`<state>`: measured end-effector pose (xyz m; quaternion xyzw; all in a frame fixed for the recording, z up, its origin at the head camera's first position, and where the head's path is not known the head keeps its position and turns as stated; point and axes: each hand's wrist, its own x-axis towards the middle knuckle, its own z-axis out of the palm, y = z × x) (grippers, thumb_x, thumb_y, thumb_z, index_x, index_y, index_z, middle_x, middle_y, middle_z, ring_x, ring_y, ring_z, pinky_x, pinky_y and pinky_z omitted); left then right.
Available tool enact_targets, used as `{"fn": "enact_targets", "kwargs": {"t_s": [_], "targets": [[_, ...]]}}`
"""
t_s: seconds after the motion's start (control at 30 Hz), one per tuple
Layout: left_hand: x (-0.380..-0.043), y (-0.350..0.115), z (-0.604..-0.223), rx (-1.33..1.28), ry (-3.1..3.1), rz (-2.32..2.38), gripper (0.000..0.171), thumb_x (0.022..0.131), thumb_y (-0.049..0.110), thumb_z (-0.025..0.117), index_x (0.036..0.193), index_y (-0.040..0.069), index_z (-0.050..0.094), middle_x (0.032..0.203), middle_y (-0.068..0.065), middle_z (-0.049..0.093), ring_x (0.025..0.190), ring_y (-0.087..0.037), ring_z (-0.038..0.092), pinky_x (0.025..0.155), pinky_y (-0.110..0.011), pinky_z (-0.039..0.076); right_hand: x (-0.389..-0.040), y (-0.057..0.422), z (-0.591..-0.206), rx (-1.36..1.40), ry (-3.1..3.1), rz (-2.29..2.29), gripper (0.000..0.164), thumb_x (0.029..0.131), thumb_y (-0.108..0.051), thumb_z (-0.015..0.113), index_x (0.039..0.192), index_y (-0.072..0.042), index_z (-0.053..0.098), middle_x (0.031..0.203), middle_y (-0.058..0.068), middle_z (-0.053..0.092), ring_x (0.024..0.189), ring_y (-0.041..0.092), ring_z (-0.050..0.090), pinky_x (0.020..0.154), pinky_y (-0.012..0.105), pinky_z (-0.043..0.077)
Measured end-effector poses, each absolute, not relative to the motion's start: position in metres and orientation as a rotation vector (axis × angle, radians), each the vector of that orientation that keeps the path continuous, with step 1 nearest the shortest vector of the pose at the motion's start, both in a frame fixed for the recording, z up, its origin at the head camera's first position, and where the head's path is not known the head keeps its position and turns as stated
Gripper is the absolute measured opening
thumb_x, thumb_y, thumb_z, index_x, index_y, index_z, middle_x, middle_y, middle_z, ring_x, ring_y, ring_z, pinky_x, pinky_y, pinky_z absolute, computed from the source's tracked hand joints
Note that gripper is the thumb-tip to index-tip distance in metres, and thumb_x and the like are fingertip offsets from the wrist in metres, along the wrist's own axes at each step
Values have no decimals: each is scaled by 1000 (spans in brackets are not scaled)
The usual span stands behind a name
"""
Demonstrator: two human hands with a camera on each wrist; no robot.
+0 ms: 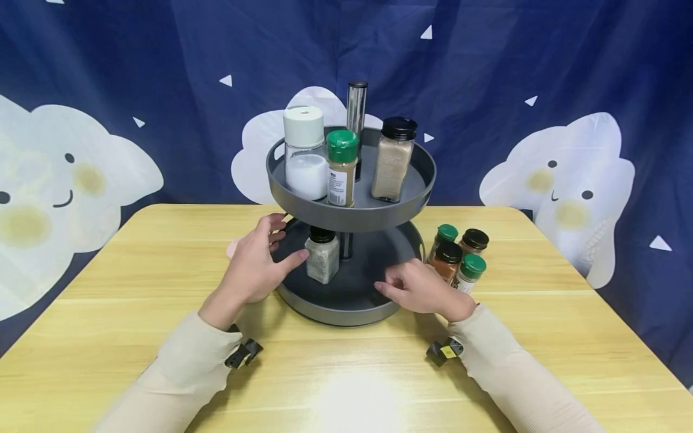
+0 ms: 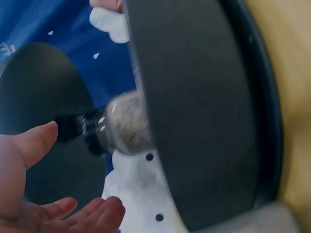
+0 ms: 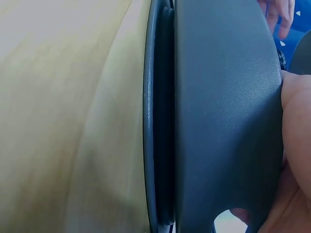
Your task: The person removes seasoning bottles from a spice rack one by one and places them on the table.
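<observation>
A two-tier grey turntable rack [image 1: 346,317] stands on the table. On its lower tier, toward the left, is a square glass jar [image 1: 323,263] with a black lid and pale speckled contents; the left wrist view shows this jar [image 2: 127,121] behind the tray wall. My left hand [image 1: 258,260] is at the rack's left side, fingers spread and thumb tip right at the jar in the head view. Over the lower tier's right rim reaches my right hand [image 1: 419,287], its fingers loosely curled with nothing visible in them. A fingertip shows through the rim's cutout in the right wrist view.
The upper tier carries a white-capped shaker [image 1: 304,150], a green-capped spice bottle [image 1: 341,168] and a black-lidded jar [image 1: 394,159]. Several spice jars [image 1: 448,258] with green and black lids stand close to the rack's right. Behind my left hand shows a small pink edge [image 1: 231,248].
</observation>
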<state>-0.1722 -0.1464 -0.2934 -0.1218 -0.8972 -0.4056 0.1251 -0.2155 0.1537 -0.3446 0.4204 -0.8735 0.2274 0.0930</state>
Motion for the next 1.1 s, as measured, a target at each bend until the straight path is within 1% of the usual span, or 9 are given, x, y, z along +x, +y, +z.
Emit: {"fn": "enact_targets", "kwargs": {"t_s": [0.1, 0.3, 0.47, 0.6, 0.87, 0.97, 1.1], "targets": [[-174, -140, -300, -337, -2629, -1210, 73, 84, 25, 71, 139, -3, 32, 137, -26, 45, 120, -37, 51, 99, -48, 46, -217, 153, -345, 1257, -2598, 665, 42, 88, -25, 64, 53, -24, 41, 49, -16, 32, 44, -1, 34, 39, 17, 23], [-181, -131, -308, -319, -2652, -1177, 76, 83, 28, 72, 139, -4, 33, 135, -28, 48, 113, -39, 56, 96, -49, 48, -216, 154, -343, 1248, -2599, 692, 42, 88, -24, 64, 52, -23, 42, 48, -15, 32, 43, 0, 33, 39, 18, 22], [-184, -124, -317, -276, -2717, -1092, 79, 82, 33, 71, 139, -5, 33, 132, -28, 52, 111, -37, 59, 94, -50, 49, -214, 153, -347, 1245, -2619, 687, 42, 88, -24, 64, 53, -23, 42, 48, -16, 32, 43, -1, 34, 39, 17, 22], [-185, -122, -325, -281, -2729, -1030, 78, 82, 33, 71, 138, -6, 33, 127, -29, 55, 107, -36, 61, 93, -51, 48, -212, 153, -348, 1247, -2612, 680, 42, 88, -24, 64, 52, -23, 41, 48, -16, 31, 43, -2, 32, 38, 17, 21], [-191, -120, -333, -323, -2705, -986, 80, 82, 32, 71, 141, -4, 30, 123, -25, 59, 104, -35, 61, 89, -51, 49, -215, 152, -345, 1229, -2613, 679, 42, 88, -25, 63, 52, -24, 41, 48, -16, 32, 43, -1, 34, 39, 16, 21], [-191, -118, -333, -327, -2697, -968, 79, 82, 33, 71, 140, -3, 33, 118, -25, 61, 102, -35, 61, 87, -51, 49, -215, 153, -345, 1233, -2612, 675, 42, 88, -25, 63, 52, -24, 41, 48, -16, 32, 43, -1, 34, 38, 16, 22], [-191, -115, -333, -311, -2680, -933, 74, 82, 37, 71, 136, -2, 39, 110, -25, 64, 98, -35, 61, 83, -51, 50, -214, 153, -346, 1238, -2606, 680, 42, 88, -24, 63, 53, -24, 41, 48, -16, 32, 43, -1, 33, 38, 16, 21]]}}
